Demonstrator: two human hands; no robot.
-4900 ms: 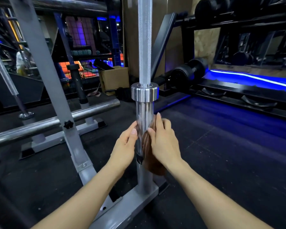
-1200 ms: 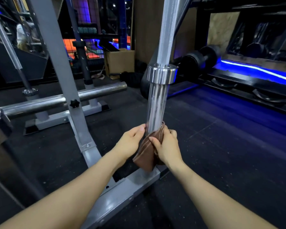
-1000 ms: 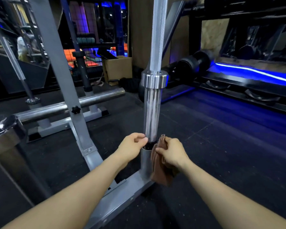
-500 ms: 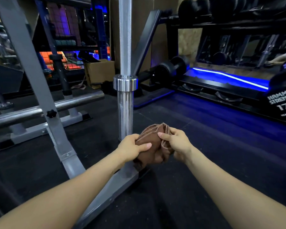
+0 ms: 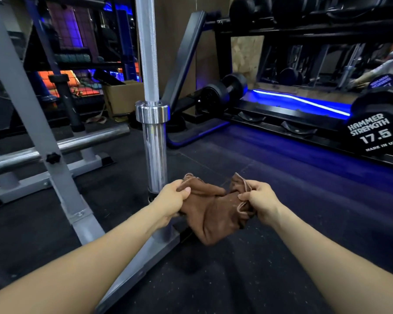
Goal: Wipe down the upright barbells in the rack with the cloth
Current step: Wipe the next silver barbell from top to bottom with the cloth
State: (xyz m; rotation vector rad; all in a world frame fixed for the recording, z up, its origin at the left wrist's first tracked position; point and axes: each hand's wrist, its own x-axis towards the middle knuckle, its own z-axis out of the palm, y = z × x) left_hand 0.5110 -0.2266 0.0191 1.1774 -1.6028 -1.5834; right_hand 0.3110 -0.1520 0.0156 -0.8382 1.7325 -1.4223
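Nearest the camera, two bare forearms are stretched forward over the dark rubber floor (image 5: 270,279). A brown cloth (image 5: 213,211) is held between both hands, off the barbell and just to its right. The left hand (image 5: 171,200) is closed round the cloth's left end, with the thumb laid over the fabric; the right hand (image 5: 262,201) has the right end bunched in a curled grip, and a pale stitched edge is seen at its fingers. The middle of the cloth hangs down in a loose fold.

Just behind the left hand, the upright barbell (image 5: 154,152) is stood in a socket of the grey rack (image 5: 61,177), its smooth sleeve below a shiny collar and its knurled shaft rising out of view. A horizontal chrome bar (image 5: 89,141) is seen further left. Beyond, a cardboard box (image 5: 123,98) is set on the floor, and to the right a black dumbbell (image 5: 372,132) marked "HAMMER STRENGTH 17.5" is placed beside a blue light strip (image 5: 302,102).
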